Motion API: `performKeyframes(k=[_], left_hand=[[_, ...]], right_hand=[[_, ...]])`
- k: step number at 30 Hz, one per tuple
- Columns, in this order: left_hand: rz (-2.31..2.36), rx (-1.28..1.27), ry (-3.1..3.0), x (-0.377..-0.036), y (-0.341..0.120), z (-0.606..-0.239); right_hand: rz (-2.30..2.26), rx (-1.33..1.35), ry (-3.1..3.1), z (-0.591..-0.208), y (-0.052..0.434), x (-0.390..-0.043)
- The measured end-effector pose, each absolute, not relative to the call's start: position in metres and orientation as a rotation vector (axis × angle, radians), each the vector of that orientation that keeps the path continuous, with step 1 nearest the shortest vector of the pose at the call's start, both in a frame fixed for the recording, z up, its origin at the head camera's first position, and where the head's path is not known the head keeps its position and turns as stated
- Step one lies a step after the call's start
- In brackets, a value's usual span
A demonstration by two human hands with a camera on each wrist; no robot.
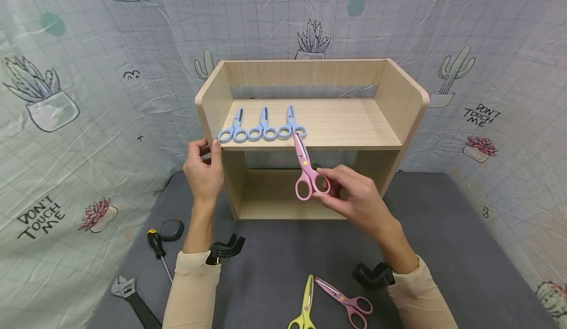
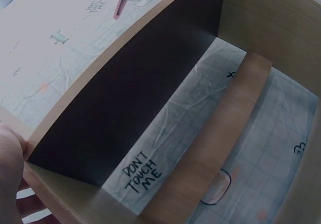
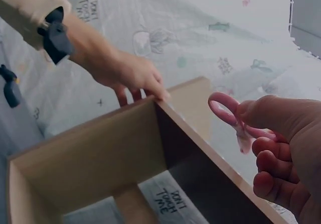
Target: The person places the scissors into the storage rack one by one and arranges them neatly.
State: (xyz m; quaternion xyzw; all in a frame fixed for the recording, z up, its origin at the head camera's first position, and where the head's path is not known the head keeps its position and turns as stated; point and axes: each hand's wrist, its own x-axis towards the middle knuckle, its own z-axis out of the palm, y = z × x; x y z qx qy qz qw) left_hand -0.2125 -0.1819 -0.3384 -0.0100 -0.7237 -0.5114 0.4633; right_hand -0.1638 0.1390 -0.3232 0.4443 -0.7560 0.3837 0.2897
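A light wooden two-tier shelf (image 1: 345, 122) stands on the table, three blue scissors (image 1: 264, 117) lying in a row along the left of its upper board. My left hand (image 1: 204, 171) grips the shelf's front left corner, thumb at the front edge and fingers round the outer side; part of it shows in the left wrist view. My right hand (image 1: 354, 196) pinches pink scissors (image 1: 304, 164) by one handle loop, thumb against the ring in the right wrist view. Their closed blades point up and away, the tip overlapping the third blue pair's handles in the head view.
Nearer on the grey table (image 1: 266, 270) lie yellow scissors (image 1: 307, 302) and a second pink pair (image 1: 338, 297). To the left are an adjustable wrench (image 1: 137, 302), a screwdriver (image 1: 156, 243) and a dark rounded object (image 1: 172, 230). Printed cloth (image 1: 155, 98) hangs behind and at both sides.
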Motion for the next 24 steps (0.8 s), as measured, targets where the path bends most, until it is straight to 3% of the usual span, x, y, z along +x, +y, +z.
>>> performKeyframes(k=[24], left_hand=[[-1.257, -0.002, -1.784, -0.213, -0.181, -0.339]], right_hand=[[0.834, 0.905, -2.078, -0.288, 0.148, -0.212]])
